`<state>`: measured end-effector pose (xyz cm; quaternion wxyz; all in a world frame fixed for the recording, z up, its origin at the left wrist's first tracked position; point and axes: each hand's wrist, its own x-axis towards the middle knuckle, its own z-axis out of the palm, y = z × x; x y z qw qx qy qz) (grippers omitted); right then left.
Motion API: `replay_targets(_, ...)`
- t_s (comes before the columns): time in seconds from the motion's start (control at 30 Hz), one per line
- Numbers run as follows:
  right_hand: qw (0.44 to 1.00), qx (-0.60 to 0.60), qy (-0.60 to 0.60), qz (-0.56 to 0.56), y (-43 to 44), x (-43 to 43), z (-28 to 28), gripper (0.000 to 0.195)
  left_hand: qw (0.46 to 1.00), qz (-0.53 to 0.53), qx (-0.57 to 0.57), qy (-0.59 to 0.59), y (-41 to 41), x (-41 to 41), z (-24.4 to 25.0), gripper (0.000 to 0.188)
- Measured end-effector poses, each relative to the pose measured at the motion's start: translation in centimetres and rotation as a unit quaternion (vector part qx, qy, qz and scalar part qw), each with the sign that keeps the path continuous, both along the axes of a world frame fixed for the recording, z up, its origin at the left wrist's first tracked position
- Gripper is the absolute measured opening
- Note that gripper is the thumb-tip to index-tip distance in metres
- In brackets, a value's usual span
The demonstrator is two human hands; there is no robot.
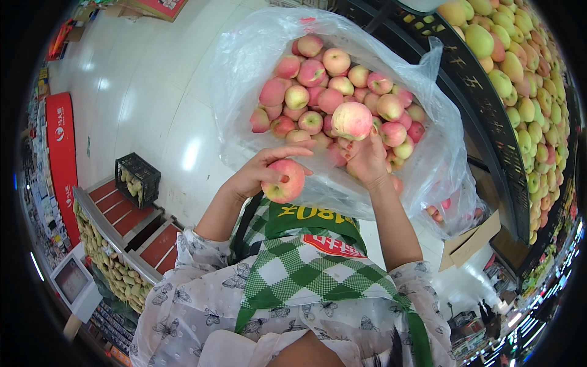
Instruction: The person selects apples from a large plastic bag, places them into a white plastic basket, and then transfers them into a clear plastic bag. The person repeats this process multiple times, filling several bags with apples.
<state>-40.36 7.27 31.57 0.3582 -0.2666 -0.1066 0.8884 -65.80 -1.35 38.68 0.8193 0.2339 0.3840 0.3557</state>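
My left hand (263,169) grips a red apple with a yellow end (288,183), near the front edge of the clear plastic bag. In my right hand (367,158) is a pale pink-and-yellow apple (352,120), raised over the pile and partly hiding it. The plastic bag (257,36) lies wide open before me. Many loose pink and yellow apples (312,72) fill it. Below my hands the green checked apron (316,270) covers my front.
At right, a sloped display of yellow-red apples (513,73) stands behind a black slotted rail (486,96). Cardboard (472,243) lies below the bag's right side. To the left are a black crate (137,179) on a slatted stand and a bin of root-like produce (110,266).
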Motion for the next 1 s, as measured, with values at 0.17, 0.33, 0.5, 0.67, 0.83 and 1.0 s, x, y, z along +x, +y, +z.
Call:
replay_targets(0.17,0.993,-0.087,0.077,-0.006,-0.9,0.6,1.3,0.064,0.999,0.028,-0.002,-0.041,1.4,2.2,-1.3,0.059)
replay_targets(0.33,0.991,-0.105,0.066,-0.048,-1.9,0.9,2.9,0.061,0.982,-0.012,-0.098,-0.160,3.3,4.8,0.1,0.066)
replay_targets(0.5,0.999,-0.045,0.026,-0.014,-2.6,1.8,2.6,0.060,0.998,0.028,-0.058,-0.016,3.3,7.4,-1.9,0.065)
replay_targets(0.67,0.993,-0.055,-0.102,-0.037,-3.5,0.8,3.9,0.059,0.984,-0.023,0.019,0.178,5.2,9.2,-0.1,0.068)
replay_targets(0.83,0.993,-0.022,-0.117,0.002,-3.8,1.9,3.2,0.058,0.975,-0.023,0.007,0.221,5.3,9.6,-0.2,0.055)
replay_targets(1.0,0.992,-0.078,-0.094,-0.034,-3.6,2.2,3.8,0.055,0.984,-0.062,-0.042,0.164,5.1,8.6,-3.3,0.056)
